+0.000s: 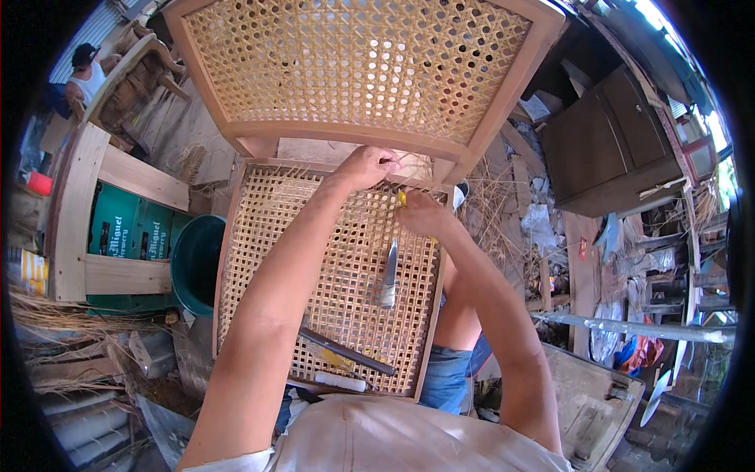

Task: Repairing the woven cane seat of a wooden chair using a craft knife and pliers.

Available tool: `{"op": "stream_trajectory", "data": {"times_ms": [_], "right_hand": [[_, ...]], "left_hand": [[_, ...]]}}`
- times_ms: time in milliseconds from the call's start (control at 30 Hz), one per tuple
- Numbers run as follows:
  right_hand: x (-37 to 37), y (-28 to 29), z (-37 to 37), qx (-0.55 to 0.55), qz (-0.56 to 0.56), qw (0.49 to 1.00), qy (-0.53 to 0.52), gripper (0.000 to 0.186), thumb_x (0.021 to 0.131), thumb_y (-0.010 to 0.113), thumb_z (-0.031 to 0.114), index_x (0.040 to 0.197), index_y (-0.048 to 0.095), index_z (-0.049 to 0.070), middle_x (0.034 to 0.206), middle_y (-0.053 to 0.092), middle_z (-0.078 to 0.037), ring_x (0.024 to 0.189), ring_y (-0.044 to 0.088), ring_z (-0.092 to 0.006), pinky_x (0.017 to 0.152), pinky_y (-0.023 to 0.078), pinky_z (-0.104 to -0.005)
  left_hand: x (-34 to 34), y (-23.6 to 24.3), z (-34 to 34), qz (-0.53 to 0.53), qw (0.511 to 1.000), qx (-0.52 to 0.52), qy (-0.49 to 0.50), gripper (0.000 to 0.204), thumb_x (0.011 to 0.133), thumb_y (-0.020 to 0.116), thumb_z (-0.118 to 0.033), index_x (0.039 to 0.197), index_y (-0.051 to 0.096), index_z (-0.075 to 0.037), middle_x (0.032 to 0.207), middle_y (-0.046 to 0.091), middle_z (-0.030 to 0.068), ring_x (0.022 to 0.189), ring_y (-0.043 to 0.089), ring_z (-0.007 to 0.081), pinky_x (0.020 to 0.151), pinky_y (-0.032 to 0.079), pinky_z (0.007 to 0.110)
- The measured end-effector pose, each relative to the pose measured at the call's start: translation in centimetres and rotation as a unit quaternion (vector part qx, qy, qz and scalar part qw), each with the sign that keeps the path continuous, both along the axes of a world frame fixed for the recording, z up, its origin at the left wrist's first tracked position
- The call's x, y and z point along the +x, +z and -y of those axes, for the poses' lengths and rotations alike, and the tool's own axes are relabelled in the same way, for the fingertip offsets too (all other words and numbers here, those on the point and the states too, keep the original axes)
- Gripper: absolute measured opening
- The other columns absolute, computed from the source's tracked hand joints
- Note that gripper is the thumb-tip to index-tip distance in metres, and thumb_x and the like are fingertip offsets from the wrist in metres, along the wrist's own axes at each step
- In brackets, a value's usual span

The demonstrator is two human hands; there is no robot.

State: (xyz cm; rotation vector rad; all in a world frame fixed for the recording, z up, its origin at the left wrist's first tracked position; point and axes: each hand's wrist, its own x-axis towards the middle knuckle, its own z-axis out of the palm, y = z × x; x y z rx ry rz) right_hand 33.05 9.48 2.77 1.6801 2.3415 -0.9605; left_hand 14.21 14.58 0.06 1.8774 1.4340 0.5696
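A wooden chair with a woven cane seat (267,228) and a cane backrest (354,63) stands before me. At the seat's far edge, below the backrest, my left hand (368,167) is closed in a pinch. Thin cane strands show by its fingertips, but what they hold is hidden. Just to the right, my right hand (425,214) is wrapped round a yellow-handled tool (403,198), whose working end I cannot make out. A knife-like blade (390,275) lies on the seat below that hand. Nearer me lie a dark rod (346,351) and a short white cylinder (340,382).
A dark green bucket (197,263) stands left of the seat, by green crates (130,228) and a wooden frame (141,179). Loose cane strips (491,204) litter the floor at right, near a brown cabinet (613,141). Another person (85,77) is at far left.
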Motion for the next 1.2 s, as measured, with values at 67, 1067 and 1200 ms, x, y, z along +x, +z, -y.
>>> {"op": "stream_trajectory", "data": {"times_ms": [67,1067,1200], "right_hand": [[0.0,0.3,-0.1,-0.012,-0.001,1.0,0.007,0.047,0.091,0.053,0.025,0.12,0.061,-0.012,0.132,0.061,-0.033,0.127,0.059,-0.0432,0.109,0.047,-0.0481],[3.6,-2.7,-0.6,0.045,0.095,0.975,0.197,0.047,0.09,0.054,0.024,0.121,0.061,-0.01,0.123,0.066,-0.034,0.118,0.063,-0.0467,0.101,0.052,-0.0476],[4.8,-4.2,-1.7,0.052,0.068,0.992,0.09,0.06,0.093,0.053,0.033,0.132,0.054,-0.013,0.135,0.06,-0.033,0.129,0.058,-0.0432,0.111,0.045,-0.0437]], "left_hand": [[-0.3,-0.1,0.0,0.004,1.0,-0.004,-0.006,0.024,0.1,0.066,-0.027,0.117,0.077,-0.014,0.122,0.074,0.0113,0.113,0.069,0.0246,0.104,0.049,0.037],[-11.6,-6.8,23.1,0.025,0.944,0.116,0.307,0.026,0.109,0.045,-0.014,0.122,0.063,-0.001,0.108,0.073,0.0138,0.086,0.07,0.0229,0.08,0.056,0.036],[-9.9,-8.1,21.9,0.025,0.935,0.217,0.278,0.023,0.108,0.045,-0.013,0.119,0.062,-0.001,0.108,0.072,0.0174,0.092,0.072,0.0301,0.084,0.056,0.039]]}}
